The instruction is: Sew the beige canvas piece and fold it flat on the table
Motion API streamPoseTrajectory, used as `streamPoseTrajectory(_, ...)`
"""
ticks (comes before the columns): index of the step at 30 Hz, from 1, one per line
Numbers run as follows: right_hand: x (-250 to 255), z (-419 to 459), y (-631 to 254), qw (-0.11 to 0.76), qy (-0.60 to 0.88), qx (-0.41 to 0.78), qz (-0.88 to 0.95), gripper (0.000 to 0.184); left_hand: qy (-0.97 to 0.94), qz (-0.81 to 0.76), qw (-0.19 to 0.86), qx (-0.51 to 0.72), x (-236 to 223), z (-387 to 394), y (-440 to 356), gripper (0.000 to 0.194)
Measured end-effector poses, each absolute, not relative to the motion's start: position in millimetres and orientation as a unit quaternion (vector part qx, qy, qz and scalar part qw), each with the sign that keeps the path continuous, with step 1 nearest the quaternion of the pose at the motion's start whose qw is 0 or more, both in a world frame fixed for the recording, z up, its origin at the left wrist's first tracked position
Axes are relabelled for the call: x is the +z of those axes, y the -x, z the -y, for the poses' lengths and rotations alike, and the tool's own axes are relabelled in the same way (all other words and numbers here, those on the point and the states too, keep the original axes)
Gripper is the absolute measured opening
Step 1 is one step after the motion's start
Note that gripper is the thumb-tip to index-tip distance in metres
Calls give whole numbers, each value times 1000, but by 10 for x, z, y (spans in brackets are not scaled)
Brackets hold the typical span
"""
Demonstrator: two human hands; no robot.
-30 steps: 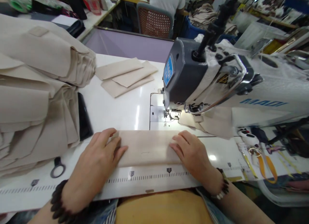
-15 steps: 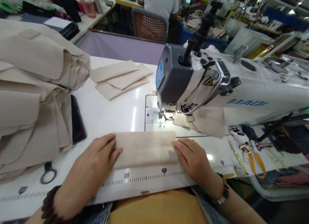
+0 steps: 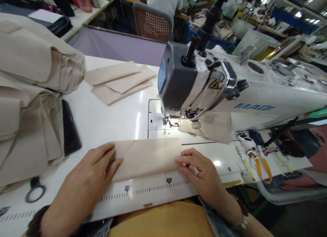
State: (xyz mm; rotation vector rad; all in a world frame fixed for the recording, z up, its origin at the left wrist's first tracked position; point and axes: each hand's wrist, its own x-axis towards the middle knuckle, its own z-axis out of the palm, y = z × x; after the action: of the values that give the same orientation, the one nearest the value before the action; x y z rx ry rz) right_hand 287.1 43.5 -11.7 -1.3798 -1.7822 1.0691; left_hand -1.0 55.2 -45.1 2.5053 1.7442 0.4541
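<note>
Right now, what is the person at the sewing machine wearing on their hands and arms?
Both hands are bare, with no gloves or sleeves in view. The left hand has a bracelet of dark, chunky beads at the wrist. The right hand has a bead bracelet with pale beads.

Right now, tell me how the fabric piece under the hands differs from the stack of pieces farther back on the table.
The fabric piece is single and lies at the table's near edge, above the printed ruler; the stack of pieces holds several overlapping, fanned pieces, left of the sewing machine. The left hand and right hand touch the single piece's ends; nothing touches the stack. Both are beige and lie flat.
</note>
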Motion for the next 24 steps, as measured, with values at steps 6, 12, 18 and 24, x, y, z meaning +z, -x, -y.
streamPoseTrajectory(6, -153, -478, -2827, 333, 552, 522, 558, 29, -808, -567, 34, 156, -479, -525, 18, 49)
streamPoseTrajectory(12, -161, -559, -2778, 296, 552, 373, 685, 17, -802, -571, 33, 169, -491, -495, 16, 55)
streamPoseTrajectory(18, -216, -516, -2783, 260, 531, 316, 742, 35, -804, -575, 34, 147, -477, -497, 17, 58)
streamPoseTrajectory(24, -207, -552, -2781, 319, 535, 272, 734, 19, -824, -551, 32, 130, -530, -468, 70, 54)
